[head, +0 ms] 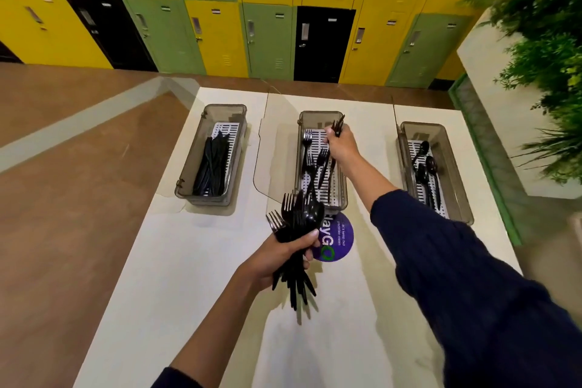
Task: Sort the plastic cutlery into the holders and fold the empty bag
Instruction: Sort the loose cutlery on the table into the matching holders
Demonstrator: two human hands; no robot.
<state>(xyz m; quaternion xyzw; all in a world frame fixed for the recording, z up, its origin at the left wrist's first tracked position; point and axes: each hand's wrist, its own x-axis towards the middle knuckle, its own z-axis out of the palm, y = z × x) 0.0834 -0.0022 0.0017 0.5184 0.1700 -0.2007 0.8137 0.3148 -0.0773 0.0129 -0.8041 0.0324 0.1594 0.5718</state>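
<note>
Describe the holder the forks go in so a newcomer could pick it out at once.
On the white table before the lockers, three smoky clear holders stand in a row. The fork holder is the middle one, beyond the round purple sticker, under the right hand. Its neighbours hold knife-like pieces (left) and spoons (right); only it holds forks.

Left grip [283,249] is held low, forearm bare, fingers curled round a cutlery bundle [297,224]. Right arm, dark-sleeved, is extended forward. Right grip [341,143] is turned knuckles-up, closed on a few black pieces [339,124].
</note>
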